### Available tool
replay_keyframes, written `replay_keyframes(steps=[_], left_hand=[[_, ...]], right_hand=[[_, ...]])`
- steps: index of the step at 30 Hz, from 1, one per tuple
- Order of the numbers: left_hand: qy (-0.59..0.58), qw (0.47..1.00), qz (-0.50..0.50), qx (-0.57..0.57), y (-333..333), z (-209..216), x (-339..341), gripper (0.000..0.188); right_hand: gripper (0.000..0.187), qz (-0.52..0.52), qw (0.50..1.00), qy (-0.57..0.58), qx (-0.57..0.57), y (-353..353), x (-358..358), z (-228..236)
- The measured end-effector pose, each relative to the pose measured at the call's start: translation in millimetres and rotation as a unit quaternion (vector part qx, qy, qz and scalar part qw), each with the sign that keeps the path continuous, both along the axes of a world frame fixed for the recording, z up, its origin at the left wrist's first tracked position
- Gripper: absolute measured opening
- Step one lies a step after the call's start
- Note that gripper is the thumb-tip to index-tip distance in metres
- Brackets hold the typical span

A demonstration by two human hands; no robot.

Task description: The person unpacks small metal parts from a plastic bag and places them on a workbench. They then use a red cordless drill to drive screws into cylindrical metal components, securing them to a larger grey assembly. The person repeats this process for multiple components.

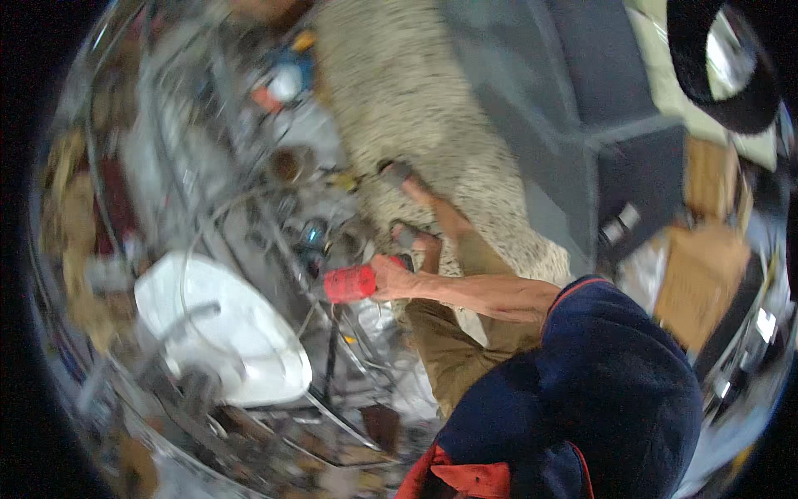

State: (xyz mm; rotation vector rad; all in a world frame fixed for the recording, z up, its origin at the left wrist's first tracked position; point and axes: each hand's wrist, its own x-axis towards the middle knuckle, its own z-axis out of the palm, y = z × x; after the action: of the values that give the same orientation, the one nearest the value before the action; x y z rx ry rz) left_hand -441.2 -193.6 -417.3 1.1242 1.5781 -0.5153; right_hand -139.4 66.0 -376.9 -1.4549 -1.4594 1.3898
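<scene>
My right arm reaches out to the left, and my right hand (391, 278) is closed around a thick red object (350, 284) with a dark end. Blur hides exactly what kind of thing it is. It hangs over a clutter of metal rods and small parts. A white basin-like shell (224, 333) with a dark fitting in its middle lies to the left of that hand. My left hand is out of the picture, and so is its forearm.
Speckled floor (399, 83) runs beside my sandalled feet (407, 235). Dark grey panels or boxes (640, 183) stand to the right, with a cardboard piece (698, 283) near them. Metal bars and a rusty round cup-like piece (290, 165) crowd the left. The whole picture is smeared.
</scene>
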Motion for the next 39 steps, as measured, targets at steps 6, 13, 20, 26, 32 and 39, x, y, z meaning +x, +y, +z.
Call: replay_keyframes(steps=[6, 13, 20, 26, 32, 39], left_hand=[[0.066, 0.992, -0.109, 0.005, 19, 108, -84, 0.026], [0.02, 0.869, -0.413, 0.272, 165, 192, 37, 0.026], [-0.184, 0.739, -0.517, 0.39, 231, 284, 350, 0.028], [-0.291, 0.602, -0.608, 0.428, 190, 305, 617, 0.033], [-0.388, 0.369, -0.729, 0.428, 113, 302, 817, 0.028], [-0.347, 0.324, -0.803, 0.36, 40, 272, 892, 0.022]], right_hand=[[0.033, -0.278, 0.958, 0.049, -0.041, -120, 87, 83], [0.047, -0.46, 0.885, -0.008, 0.075, -271, 169, 171], [0.05, -0.581, 0.809, -0.01, 0.086, -394, 177, 219], [0.044, -0.626, 0.774, -0.088, 0.022, -448, 168, 248], [0.038, -0.754, 0.656, -0.029, -0.007, -450, 158, 255], [0.047, -0.851, 0.505, 0.127, -0.073, -423, 144, 252]])
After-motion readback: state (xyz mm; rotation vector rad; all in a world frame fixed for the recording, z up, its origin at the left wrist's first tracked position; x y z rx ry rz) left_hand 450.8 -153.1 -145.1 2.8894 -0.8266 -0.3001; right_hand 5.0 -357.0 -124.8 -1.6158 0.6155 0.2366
